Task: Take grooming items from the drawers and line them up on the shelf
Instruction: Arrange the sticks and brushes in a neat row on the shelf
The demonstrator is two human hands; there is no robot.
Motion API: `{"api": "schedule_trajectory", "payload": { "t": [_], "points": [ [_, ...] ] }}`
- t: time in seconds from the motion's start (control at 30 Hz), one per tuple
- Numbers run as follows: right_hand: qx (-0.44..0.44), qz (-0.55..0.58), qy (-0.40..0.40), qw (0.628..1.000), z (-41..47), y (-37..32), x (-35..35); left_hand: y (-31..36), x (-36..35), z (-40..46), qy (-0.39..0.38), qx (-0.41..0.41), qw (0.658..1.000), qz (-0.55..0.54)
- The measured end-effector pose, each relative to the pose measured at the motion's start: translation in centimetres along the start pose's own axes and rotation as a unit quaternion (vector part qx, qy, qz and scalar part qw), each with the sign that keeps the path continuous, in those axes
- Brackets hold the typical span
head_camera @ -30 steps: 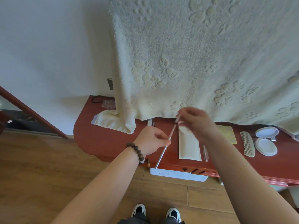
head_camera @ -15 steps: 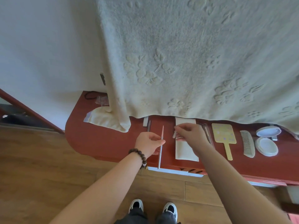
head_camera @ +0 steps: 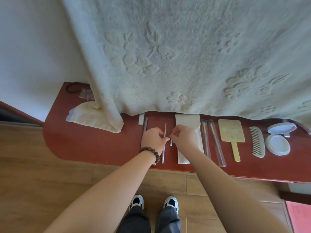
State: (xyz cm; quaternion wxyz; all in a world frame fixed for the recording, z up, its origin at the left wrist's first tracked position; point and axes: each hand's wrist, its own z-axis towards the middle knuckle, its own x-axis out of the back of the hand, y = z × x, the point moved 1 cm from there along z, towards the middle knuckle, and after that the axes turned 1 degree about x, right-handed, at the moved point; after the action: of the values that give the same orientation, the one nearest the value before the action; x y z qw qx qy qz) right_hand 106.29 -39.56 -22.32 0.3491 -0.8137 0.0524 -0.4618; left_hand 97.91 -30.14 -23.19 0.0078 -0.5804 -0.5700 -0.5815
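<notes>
A thin silver pencil-like stick (head_camera: 163,153) lies lengthwise on the red shelf (head_camera: 94,148). My left hand (head_camera: 154,140), with a bead bracelet on the wrist, pinches it near its middle. Just to the right, my right hand (head_camera: 183,137) pinches a short silver cap (head_camera: 171,142) that hangs beside the stick. Rightward along the shelf lie a folded white cloth (head_camera: 186,122), two wrapped brushes (head_camera: 212,142), a yellow hand mirror (head_camera: 231,132), a grey comb (head_camera: 257,143) and an open white compact (head_camera: 278,140).
A large cream blanket (head_camera: 168,56) hangs over the back of the shelf, its corner folded on the left part. A grey slim stick (head_camera: 145,126) and a white piece (head_camera: 141,119) lie left of my hands. Wooden floor lies below, with my shoes (head_camera: 154,201).
Both hands came down from mid-air to the shelf. The stick went from tilted in the air to flat on the shelf, and the cap now sits apart in my right hand.
</notes>
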Motion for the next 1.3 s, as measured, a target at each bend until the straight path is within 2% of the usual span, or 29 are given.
{"api": "schedule_trajectory", "payload": {
  "t": [0.4,0.63,0.77,0.9,1.03,1.17,1.3],
  "points": [
    [-0.031,-0.08,0.0,0.996,0.0,0.5,-0.5,-0.2,-1.5,0.2,0.017,0.001,1.0,0.026],
    [-0.034,-0.024,-0.013,0.999,-0.3,0.4,0.0,-0.5,-0.8,-0.1,0.025,-0.021,0.999,0.0],
    [-0.033,0.056,0.002,0.998,-1.2,0.5,0.8,-1.2,1.5,-1.1,0.074,-0.055,0.996,0.006],
    [-0.025,0.092,-0.006,0.995,-2.1,0.5,1.5,-2.8,3.8,-1.3,0.119,-0.022,0.992,0.042],
    [-0.013,0.129,-0.004,0.992,-3.3,-0.1,1.7,-3.2,4.8,-0.4,0.063,0.05,0.991,0.11],
    [-0.011,0.156,-0.006,0.988,-4.4,-0.4,1.5,-2.9,5.2,0.5,0.024,0.048,0.987,0.151],
    [-0.008,0.154,-0.012,0.988,-5.3,-1.0,1.7,-3.5,5.8,0.5,-0.009,0.033,0.998,0.054]
  ]
}}
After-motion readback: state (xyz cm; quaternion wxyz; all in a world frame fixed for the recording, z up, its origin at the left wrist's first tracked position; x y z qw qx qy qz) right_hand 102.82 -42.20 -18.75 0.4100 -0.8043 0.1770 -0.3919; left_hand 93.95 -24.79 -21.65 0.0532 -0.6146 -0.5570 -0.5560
